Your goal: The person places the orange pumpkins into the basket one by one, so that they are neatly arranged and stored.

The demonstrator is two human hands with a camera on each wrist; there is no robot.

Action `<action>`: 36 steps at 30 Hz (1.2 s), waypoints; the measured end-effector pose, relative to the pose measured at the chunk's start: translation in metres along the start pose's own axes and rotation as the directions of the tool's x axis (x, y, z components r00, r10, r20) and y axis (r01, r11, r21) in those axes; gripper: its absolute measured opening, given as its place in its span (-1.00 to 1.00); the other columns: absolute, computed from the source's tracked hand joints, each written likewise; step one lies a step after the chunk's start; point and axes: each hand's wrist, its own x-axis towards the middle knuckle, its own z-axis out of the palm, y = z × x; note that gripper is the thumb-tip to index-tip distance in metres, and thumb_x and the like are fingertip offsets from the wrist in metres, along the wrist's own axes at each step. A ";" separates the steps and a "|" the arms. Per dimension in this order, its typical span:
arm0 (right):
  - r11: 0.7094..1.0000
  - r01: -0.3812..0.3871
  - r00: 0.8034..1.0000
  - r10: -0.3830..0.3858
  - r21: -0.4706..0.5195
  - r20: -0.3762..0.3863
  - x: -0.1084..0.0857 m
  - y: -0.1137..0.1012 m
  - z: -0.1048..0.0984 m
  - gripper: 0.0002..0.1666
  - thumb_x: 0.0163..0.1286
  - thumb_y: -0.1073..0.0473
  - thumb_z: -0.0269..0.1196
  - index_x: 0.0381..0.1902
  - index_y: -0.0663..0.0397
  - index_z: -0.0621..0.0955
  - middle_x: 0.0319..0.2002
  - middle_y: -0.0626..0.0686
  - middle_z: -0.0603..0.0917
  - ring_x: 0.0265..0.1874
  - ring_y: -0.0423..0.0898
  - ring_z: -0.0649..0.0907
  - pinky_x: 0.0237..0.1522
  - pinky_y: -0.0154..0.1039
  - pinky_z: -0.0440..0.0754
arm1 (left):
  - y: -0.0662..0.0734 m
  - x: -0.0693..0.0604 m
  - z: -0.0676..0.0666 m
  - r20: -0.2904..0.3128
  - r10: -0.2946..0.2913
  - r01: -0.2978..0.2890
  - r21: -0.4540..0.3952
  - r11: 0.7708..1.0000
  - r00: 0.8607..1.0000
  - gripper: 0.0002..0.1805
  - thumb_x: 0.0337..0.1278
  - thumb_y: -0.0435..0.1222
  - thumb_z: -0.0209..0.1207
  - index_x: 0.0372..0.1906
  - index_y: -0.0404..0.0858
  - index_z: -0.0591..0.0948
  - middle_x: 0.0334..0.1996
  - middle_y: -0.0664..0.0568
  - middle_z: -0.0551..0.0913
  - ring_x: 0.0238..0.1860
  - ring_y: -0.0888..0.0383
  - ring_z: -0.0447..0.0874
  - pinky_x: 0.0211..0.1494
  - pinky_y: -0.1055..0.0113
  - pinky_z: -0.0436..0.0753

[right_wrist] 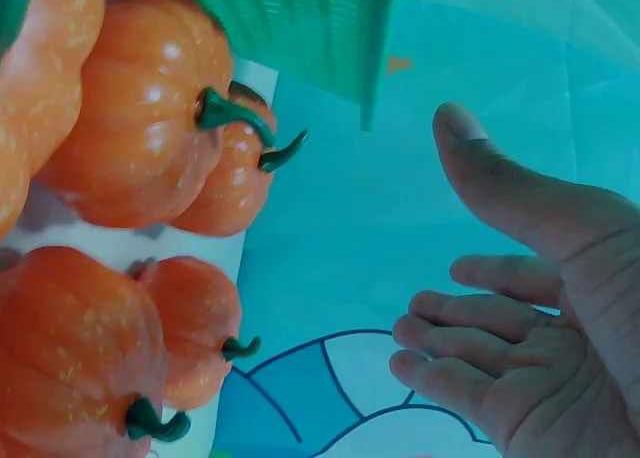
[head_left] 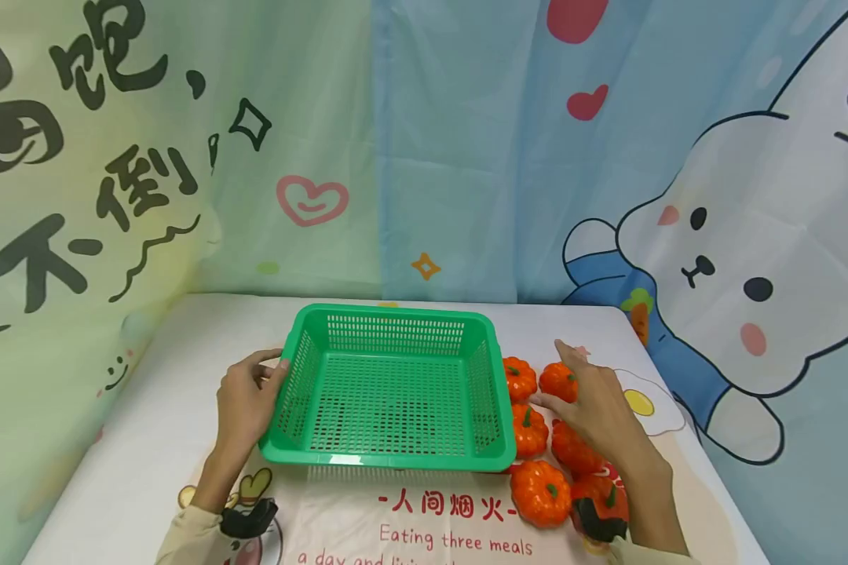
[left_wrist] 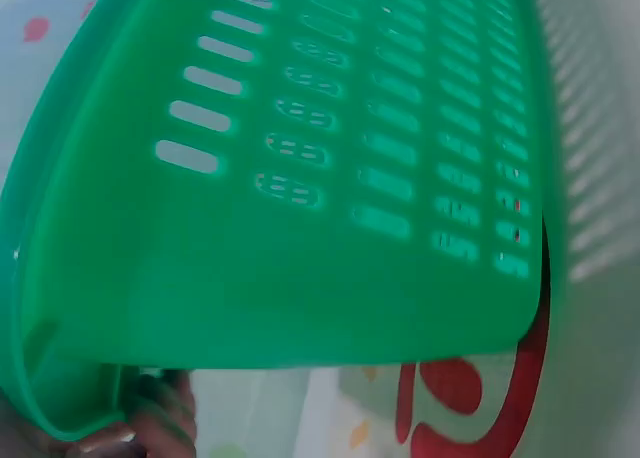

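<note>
The left hand (head_left: 246, 404) grips the basket (head_left: 389, 458), likely to steady it; the right hand (head_left: 599, 404), wide, holding nothing, hovers near the pumpkins (head_left: 540, 494).

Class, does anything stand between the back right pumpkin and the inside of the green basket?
Yes: the back left pumpkin and the right wall of the green basket both stand between the back right pumpkin and the basket's inside.

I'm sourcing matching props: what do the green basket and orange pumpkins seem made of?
Green basket: likely plastic, from its regular slots and smooth, slightly shiny finish. Orange pumpkins: glossy, with bright highlights; perhaps plastic or coated foam, can't tell which.
</note>
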 end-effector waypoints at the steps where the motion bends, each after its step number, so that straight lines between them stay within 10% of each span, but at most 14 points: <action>1: 1.000 -0.001 1.000 0.001 -0.002 0.004 0.001 0.001 0.000 0.15 0.36 -0.01 0.59 0.67 0.35 0.29 0.53 0.48 0.46 0.49 0.55 0.47 0.40 0.52 0.49 | -0.001 0.001 0.000 -0.008 -0.006 0.006 -0.022 1.000 1.000 -0.65 0.61 -0.25 0.26 0.26 -0.37 0.74 -0.32 -0.31 0.84 -0.53 0.18 0.69 -0.55 0.37 0.54; 5: 1.000 0.010 1.000 -0.010 -0.014 0.017 0.007 0.004 0.002 0.12 0.35 -0.01 0.60 0.64 0.38 0.33 0.41 0.47 0.61 0.31 0.52 0.63 0.32 0.42 0.64 | -0.005 0.001 0.000 -0.015 -0.050 0.048 -0.118 0.992 0.999 -0.67 0.57 -0.26 0.30 0.24 -0.34 0.76 -0.36 -0.28 0.83 -0.59 0.33 0.61 -0.54 0.42 0.54; 8: 0.999 0.029 0.999 -0.028 -0.026 0.029 0.014 0.005 0.003 0.09 0.33 -0.02 0.61 0.61 0.39 0.38 -0.10 0.33 0.83 -0.09 0.43 0.74 0.05 0.23 0.82 | -0.006 0.000 -0.001 0.003 -0.094 0.093 -0.208 0.974 0.996 -0.66 0.57 -0.26 0.31 0.26 -0.33 0.75 -0.38 -0.24 0.82 -0.60 0.33 0.64 -0.51 0.44 0.63; 13: 0.998 0.046 0.996 -0.043 -0.031 0.078 0.026 0.003 0.004 0.04 0.33 -0.03 0.61 0.58 0.36 0.44 -0.60 -0.03 0.56 -0.03 0.38 0.70 0.08 0.30 0.74 | -0.009 -0.001 -0.002 0.021 -0.155 0.152 -0.352 0.924 0.988 -0.67 0.53 -0.31 0.34 0.24 -0.38 0.75 -0.43 -0.05 0.79 -0.55 0.31 0.71 -0.45 0.47 0.73; 22: 1.000 0.020 0.990 -0.019 -0.002 0.137 0.039 0.010 0.009 0.03 0.23 0.09 0.68 0.55 0.36 0.48 0.33 0.44 0.68 0.35 0.49 0.53 0.45 0.57 0.44 | -0.011 -0.002 0.002 0.041 -0.136 0.141 -0.414 0.899 0.990 -0.66 0.54 -0.31 0.33 0.24 -0.41 0.74 -0.41 -0.10 0.81 -0.53 0.25 0.79 -0.42 0.46 0.77; 29: 1.000 0.025 0.990 -0.027 0.012 0.141 0.048 0.017 0.021 0.01 0.19 0.15 0.70 0.51 0.37 0.52 0.26 0.44 0.72 0.35 0.50 0.55 0.55 0.66 0.14 | -0.010 -0.001 0.002 0.048 -0.139 0.146 -0.422 0.895 0.989 -0.67 0.54 -0.30 0.33 0.22 -0.40 0.75 -0.44 -0.05 0.82 -0.56 0.26 0.76 -0.45 0.46 0.76; 36: 0.999 0.052 0.989 -0.052 -0.001 0.137 0.056 0.021 0.026 0.01 0.16 0.14 0.71 0.48 0.42 0.54 -0.19 0.27 0.76 -0.13 0.14 0.61 0.17 0.26 0.72 | -0.010 -0.001 0.003 0.054 -0.141 0.150 -0.442 0.884 0.989 -0.67 0.54 -0.31 0.33 0.22 -0.42 0.75 -0.44 -0.01 0.83 -0.53 0.27 0.79 -0.43 0.47 0.77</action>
